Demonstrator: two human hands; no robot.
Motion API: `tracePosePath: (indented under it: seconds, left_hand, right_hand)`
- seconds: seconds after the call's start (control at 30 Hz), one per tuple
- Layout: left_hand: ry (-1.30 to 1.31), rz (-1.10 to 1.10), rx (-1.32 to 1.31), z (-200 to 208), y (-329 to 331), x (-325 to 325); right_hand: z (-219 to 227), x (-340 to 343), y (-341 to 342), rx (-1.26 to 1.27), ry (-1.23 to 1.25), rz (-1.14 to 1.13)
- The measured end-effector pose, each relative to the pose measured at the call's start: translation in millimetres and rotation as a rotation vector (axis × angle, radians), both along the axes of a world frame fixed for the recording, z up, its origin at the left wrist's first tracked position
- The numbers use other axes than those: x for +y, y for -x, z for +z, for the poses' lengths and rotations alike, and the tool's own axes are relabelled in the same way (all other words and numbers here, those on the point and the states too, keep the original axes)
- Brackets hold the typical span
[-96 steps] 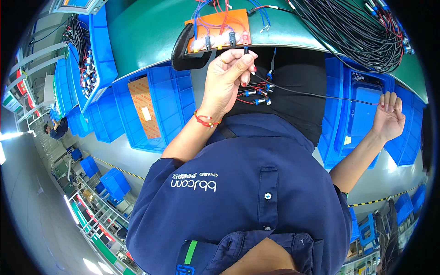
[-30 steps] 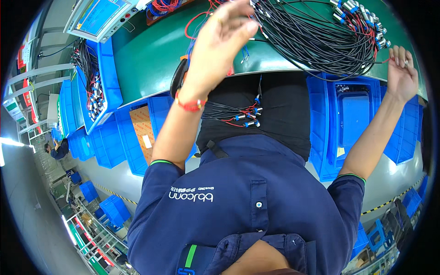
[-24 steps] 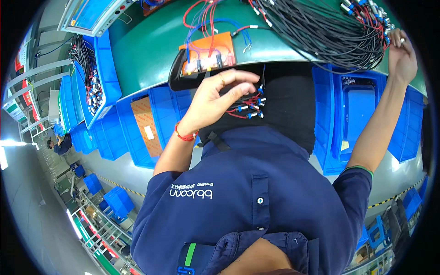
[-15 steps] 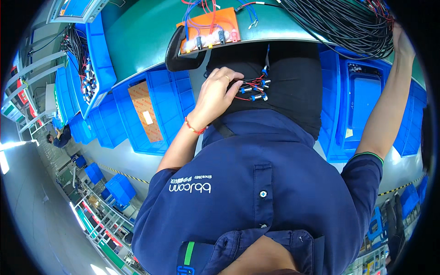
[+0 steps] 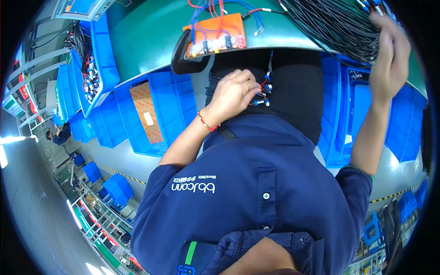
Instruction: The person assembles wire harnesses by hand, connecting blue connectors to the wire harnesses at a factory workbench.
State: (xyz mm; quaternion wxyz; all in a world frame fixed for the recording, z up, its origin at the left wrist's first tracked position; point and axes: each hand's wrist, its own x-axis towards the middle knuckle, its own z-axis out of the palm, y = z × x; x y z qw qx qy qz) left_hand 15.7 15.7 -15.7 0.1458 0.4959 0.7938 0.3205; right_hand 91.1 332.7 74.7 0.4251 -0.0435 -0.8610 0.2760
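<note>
My left hand [image 5: 233,94] rests over my lap, its fingers closed round a small bunch of cables. The cables' connector ends [image 5: 264,94], blue and silver with red and black leads, stick out beyond the fingertips. My right hand [image 5: 389,64], slightly blurred, is over the right end of a large bundle of black cables [image 5: 330,25] on the table. Its fingers are stretched out with the thumb apart, and nothing shows in them. Connector ends [image 5: 376,7] lie by its fingertips.
An orange block [image 5: 231,23] with red and blue wires sits at the edge of the green table [image 5: 142,34], beside a black curved piece [image 5: 182,55]. Blue bins [image 5: 176,98] stand under the table on both sides. A blue tray [image 5: 107,59] of cables is at left.
My right hand has moved left and nearer, from the far right end of the cable bundle. The left hand has shifted slightly right and down, covering more of its connectors.
</note>
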Motion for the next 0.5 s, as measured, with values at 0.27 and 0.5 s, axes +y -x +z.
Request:
tracePosePath:
  seconds: [0.27, 0.5]
  left_hand:
    - [-0.196, 0.091, -0.550, 55, -6, 13]
    - [-0.264, 0.113, -0.281, 61, 16, 8]
  right_hand:
    - [-54, -127, -33, -0.571, 0.482, 0.603]
    - [-51, -13, -84, 0.115, 1.494, 0.402]
